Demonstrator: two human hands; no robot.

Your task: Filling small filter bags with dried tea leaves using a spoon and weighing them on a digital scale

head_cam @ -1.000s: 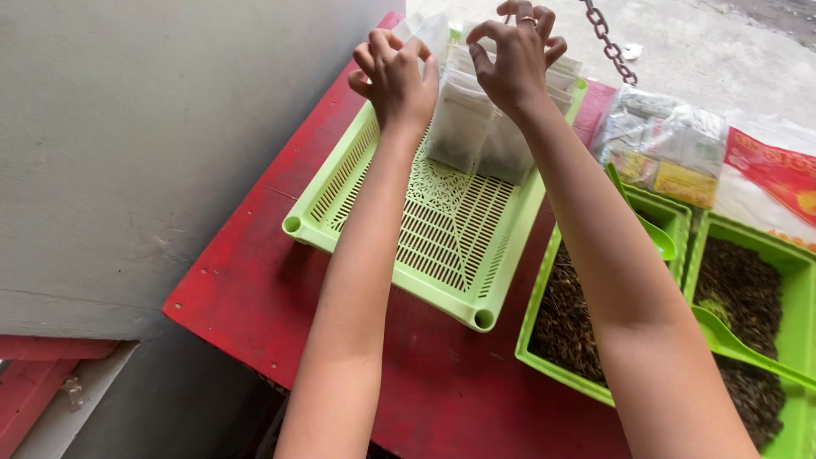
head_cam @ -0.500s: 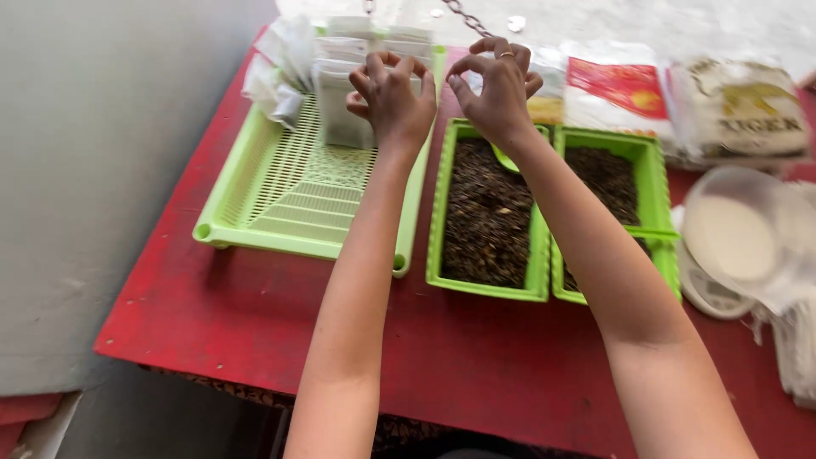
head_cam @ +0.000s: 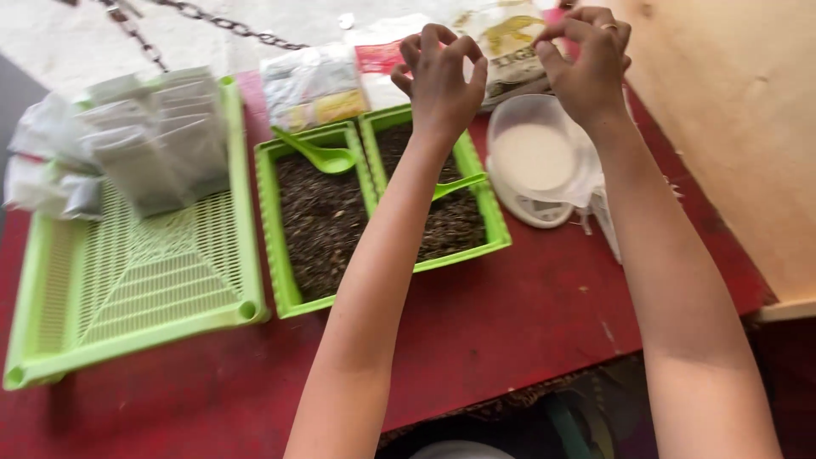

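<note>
nearest the camera, two bare forearms are reaching up over the red table (head_cam: 527, 323), and against the frame half a second ago the whole scene is sitting further left: the slotted green tray (head_cam: 144, 280) that was under the hands is now lying well off to the left, and the hands are hovering over the right end of the table instead.

just beyond the table's front edge, two green bins of dark loose grain are standing side by side and touching; the left bin (head_cam: 316, 223) is carrying a green spoon (head_cam: 321, 156) at its far end, and the right bin (head_cam: 442, 204) is holding a second green spoon (head_cam: 459, 184) lying across it. one round white bowl (head_cam: 534, 158) is sitting on a small white scale just right of the bins, more in view than before.

the left hand (head_cam: 442, 81) is hanging above the far end of the right bin with fingers curled in, tips drawn together; whether it is pinching anything is not clear. the right hand (head_cam: 588, 59) is hovering above the bowl's far side, fingers likewise curled and bunched, a ring showing; what it is gripping cannot be told.

farther back, one stack of pale sachets (head_cam: 166, 136) is leaning in the slotted tray, and three printed bags (head_cam: 314, 85) are lying behind the bins. one chain (head_cam: 229, 25) is trailing along the far floor.
</note>
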